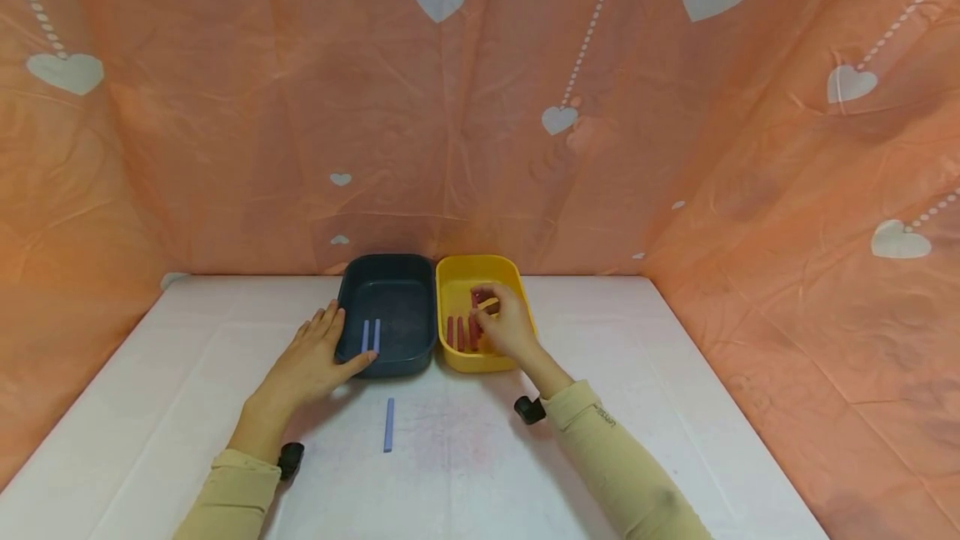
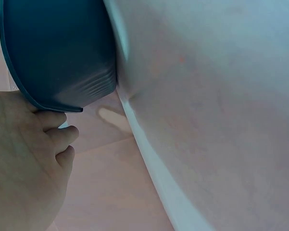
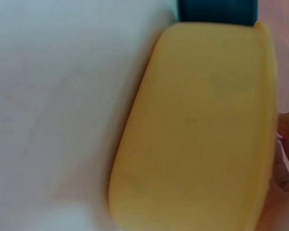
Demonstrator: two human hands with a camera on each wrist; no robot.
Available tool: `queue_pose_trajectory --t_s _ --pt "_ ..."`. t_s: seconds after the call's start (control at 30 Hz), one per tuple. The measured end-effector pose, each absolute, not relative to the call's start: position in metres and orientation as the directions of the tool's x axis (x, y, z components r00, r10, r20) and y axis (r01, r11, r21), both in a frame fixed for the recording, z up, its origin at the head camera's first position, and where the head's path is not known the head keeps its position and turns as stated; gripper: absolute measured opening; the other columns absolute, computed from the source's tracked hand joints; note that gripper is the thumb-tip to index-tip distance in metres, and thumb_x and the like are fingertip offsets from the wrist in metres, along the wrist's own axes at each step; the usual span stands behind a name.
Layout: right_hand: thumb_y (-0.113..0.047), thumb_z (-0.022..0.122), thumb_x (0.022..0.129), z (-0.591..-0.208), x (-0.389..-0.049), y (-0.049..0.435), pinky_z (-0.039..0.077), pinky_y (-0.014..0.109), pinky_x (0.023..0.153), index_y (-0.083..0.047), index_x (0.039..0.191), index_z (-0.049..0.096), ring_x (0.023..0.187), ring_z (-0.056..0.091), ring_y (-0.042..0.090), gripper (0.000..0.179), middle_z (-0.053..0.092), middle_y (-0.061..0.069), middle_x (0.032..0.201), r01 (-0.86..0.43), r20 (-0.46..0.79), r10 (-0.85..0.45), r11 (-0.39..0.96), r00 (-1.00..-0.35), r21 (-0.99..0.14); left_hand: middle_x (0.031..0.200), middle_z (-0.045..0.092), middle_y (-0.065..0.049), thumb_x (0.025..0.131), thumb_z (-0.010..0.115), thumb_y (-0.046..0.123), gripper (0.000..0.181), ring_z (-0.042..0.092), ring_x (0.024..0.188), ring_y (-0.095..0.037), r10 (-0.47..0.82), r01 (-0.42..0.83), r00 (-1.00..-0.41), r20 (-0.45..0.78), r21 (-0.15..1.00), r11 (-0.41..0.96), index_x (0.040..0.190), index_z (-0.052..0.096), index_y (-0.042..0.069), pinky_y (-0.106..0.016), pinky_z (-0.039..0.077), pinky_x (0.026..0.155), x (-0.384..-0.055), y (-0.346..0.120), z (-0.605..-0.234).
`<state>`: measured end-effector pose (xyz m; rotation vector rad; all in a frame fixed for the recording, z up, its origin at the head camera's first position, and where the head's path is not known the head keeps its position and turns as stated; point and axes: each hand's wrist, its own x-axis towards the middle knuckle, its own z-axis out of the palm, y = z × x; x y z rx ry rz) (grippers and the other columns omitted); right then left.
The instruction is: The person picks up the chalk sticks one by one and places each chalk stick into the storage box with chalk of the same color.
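pinching a slim dark red stick between thumb and fingers: right hand, at the yellow rounded-rectangle plastic tray. can't tell if stick touches tray floor. more dark red sticks in that tray, near-left corner. left hand rests on left edge of the dark blue rounded-rectangle plastic tray, fingers extended, thumb apart at near-left corner. two slim lavender sticks inside, toward near edge. loose lavender stick on the white table, off blue tray's near edge. trays side by side, table's far edge.
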<state>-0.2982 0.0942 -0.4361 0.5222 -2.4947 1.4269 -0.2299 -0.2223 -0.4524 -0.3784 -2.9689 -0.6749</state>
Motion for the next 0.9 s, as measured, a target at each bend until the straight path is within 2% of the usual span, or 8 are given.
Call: queue_pose_trajectory --t_s 0.2,0.47,0.9 --pt "0.005 0.074 0.091 -0.436 -0.312 0.096 0.063 0.037 0.078 0.004 0.118 0.068 0.081 0.071 0.028 0.028 0.069 0.018 0.104 -0.362 0.290 -0.217 0.564 -0.932 -0.742 0.167 0.014 -0.035 0.097 0.059 0.065 0.107 0.015 0.153 -0.055 0.223 0.254 -0.967 0.122 0.421 0.871 0.156 0.024 -0.017 -0.066 0.012 0.124 -0.230 -0.223 -0.452" --pt "0.002 0.076 0.089 -0.443 -0.326 0.100 0.061 0.035 0.078 0.004 0.115 0.069 0.083 0.069 0.025 0.027 0.071 0.017 0.100 -0.304 0.211 -0.219 0.649 -0.953 -0.697 0.167 0.015 -0.035 0.097 0.059 0.065 0.107 0.016 0.153 -0.054 0.224 0.254 -0.967 0.121 0.423 0.870 0.156 0.024 -0.017 -0.066 0.013 0.124 -0.229 -0.222 -0.451" --pt "0.001 0.074 0.087 -0.450 -0.337 0.102 0.057 0.036 0.086 0.003 0.110 0.071 0.089 0.066 0.025 0.024 0.072 0.014 0.096 -0.226 0.091 -0.222 0.722 -0.971 -0.655 0.167 0.015 -0.035 0.097 0.060 0.064 0.106 0.017 0.153 -0.054 0.221 0.254 -0.967 0.126 0.423 0.870 0.156 0.025 -0.017 -0.066 0.013 0.124 -0.228 -0.222 -0.450"
